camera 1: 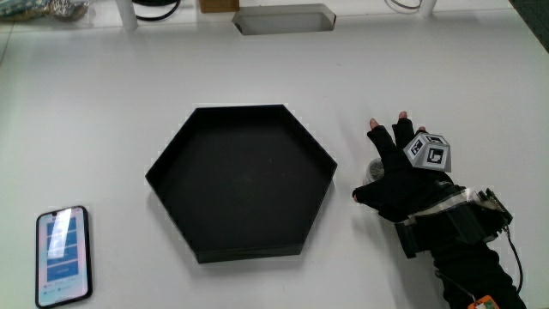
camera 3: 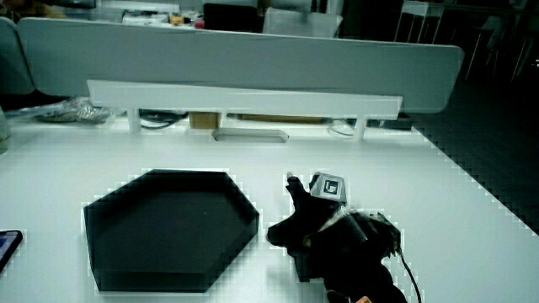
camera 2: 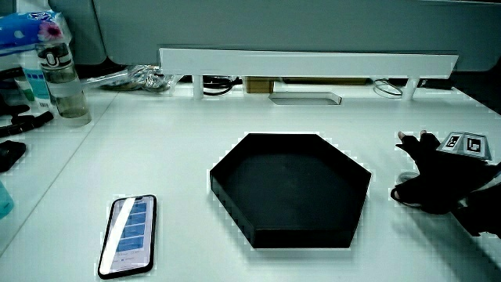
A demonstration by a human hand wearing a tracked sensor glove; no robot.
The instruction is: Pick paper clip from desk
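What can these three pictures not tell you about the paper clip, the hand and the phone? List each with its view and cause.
- Paper clip: not identifiable in any view; the hand covers its spot beside the black tray.
- Grasp: the hand's underside is hidden in every view.
- Phone: cut off by the edge in a side view.

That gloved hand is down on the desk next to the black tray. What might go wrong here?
The hand lies flat on the white desk beside the black hexagonal tray, covering a small object that only peeks out at its edge; the fingers may fumble it unseen. A thin item could also slide away across the smooth surface. If the hand drifts sideways, it might nudge the tray.
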